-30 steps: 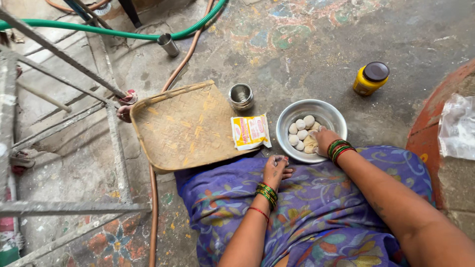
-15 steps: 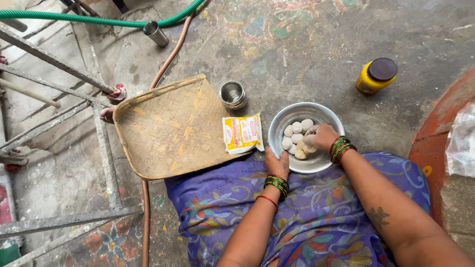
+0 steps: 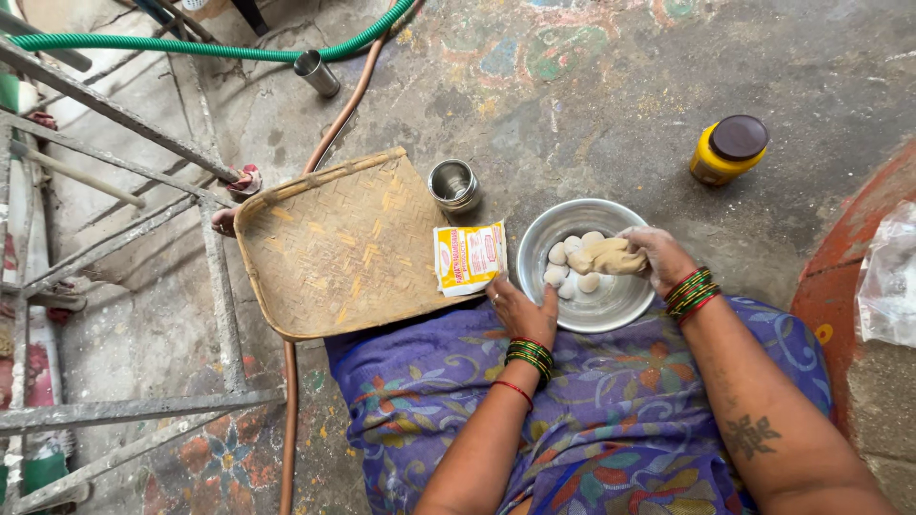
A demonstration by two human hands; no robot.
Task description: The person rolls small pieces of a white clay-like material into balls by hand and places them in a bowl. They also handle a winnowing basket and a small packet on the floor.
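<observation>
here, a lump of tan dough [image 3: 607, 256] is held in the closed fingers of the right hand [image 3: 658, 256], lifted just above a steel bowl [image 3: 625, 303] on the stained concrete floor. small white dough balls [image 3: 565, 262] are seen lying in the bowl's left half. the bowl's near rim is gripped by the left hand [image 3: 523, 310], thumb inside and fingers curled. a printed flour packet [image 3: 468, 256] is laid touching a woven bamboo tray [image 3: 334, 243], with a small steel cup [image 3: 454, 183] just behind. the portioning step appears under way; a small piece must next be pinched off while the bowl is kept steady.
</observation>
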